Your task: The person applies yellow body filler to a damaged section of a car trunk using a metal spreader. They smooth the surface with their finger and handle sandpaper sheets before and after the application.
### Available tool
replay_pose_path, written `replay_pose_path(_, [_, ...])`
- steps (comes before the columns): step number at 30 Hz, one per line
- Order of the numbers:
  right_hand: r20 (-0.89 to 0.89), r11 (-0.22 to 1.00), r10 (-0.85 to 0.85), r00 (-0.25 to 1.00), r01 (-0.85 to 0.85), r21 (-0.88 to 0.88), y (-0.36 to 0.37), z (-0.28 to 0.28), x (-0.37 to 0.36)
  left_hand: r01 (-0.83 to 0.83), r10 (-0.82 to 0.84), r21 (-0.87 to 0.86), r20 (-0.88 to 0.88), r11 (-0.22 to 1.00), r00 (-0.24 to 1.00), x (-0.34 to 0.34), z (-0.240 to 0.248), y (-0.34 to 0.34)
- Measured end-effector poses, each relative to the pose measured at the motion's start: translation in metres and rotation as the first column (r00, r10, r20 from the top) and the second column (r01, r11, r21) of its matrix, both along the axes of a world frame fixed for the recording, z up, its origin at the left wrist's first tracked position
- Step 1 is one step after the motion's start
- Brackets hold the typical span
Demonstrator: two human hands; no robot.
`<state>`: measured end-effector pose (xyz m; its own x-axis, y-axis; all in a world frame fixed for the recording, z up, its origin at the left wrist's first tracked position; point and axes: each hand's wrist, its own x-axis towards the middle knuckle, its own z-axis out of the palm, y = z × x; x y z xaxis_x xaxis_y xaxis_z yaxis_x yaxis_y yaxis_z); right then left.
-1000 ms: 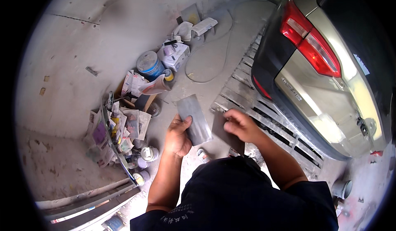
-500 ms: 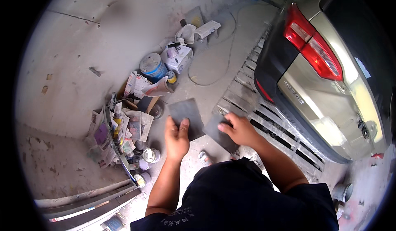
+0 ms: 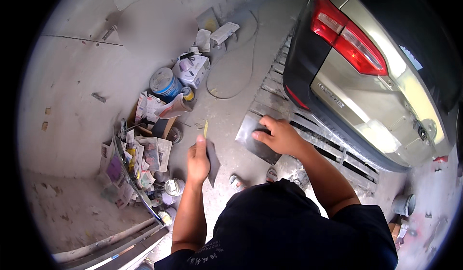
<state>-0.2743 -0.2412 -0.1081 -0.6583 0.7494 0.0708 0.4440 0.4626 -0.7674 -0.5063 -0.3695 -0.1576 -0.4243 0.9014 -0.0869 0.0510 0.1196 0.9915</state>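
My left hand (image 3: 198, 163) is closed on a dark grey, flat rectangular sheet (image 3: 212, 165), thumb up. The sheet is turned nearly edge-on, so little of its face shows. To the right, my right hand (image 3: 280, 136) grips a second dark sheet (image 3: 258, 137) by its upper right side, thumb on top. A pale sheen lies across that sheet's left part. The two sheets are apart, both held above the floor in front of me. Just beyond my left fingertips shows a thin yellow strip (image 3: 206, 128); whether it touches the hand I cannot tell.
A light gold car (image 3: 357, 110) stands at the right, over a slatted floor grate (image 3: 270, 98). Along the left wall are a blue bucket (image 3: 165, 83), a white box (image 3: 194, 71), crumpled newspapers (image 3: 152, 154) and open cans (image 3: 173, 187). A hose (image 3: 226, 97) loops across the floor.
The left sheet has turned from face-up to nearly edge-on, and my left hand is slightly lower. The right sheet has tilted and caught light. The whole view has shifted a little.
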Motion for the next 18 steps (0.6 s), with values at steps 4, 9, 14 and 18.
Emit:
replay_pose_path(4, [0.169, 0.987, 0.127, 0.977, -0.141, 0.074, -0.009, -0.009, 0.008, 0.128, -0.138, 0.112, 0.087, 0.985, 0.987, 0.042, 0.023, 0.029])
replay_pose_path(9, [0.199, 0.965, 0.188, 0.962, -0.219, 0.146, -0.013, -0.018, 0.024, 0.415, -0.405, 0.046, -0.145, 0.909, 0.903, 0.055, 0.015, 0.049])
replay_pose_path(14, [0.038, 0.948, 0.255, 0.966, -0.257, 0.187, -0.005, -0.032, 0.058, 0.335, -0.332, -0.008, 0.112, 0.942, 0.937, 0.08, 0.002, 0.051])
replay_pose_path(18, [0.107, 0.977, 0.21, 0.972, -0.212, 0.009, 0.001, -0.029, 0.085, 0.381, -0.367, -0.05, 0.178, 0.923, 0.913, 0.101, 0.002, 0.052])
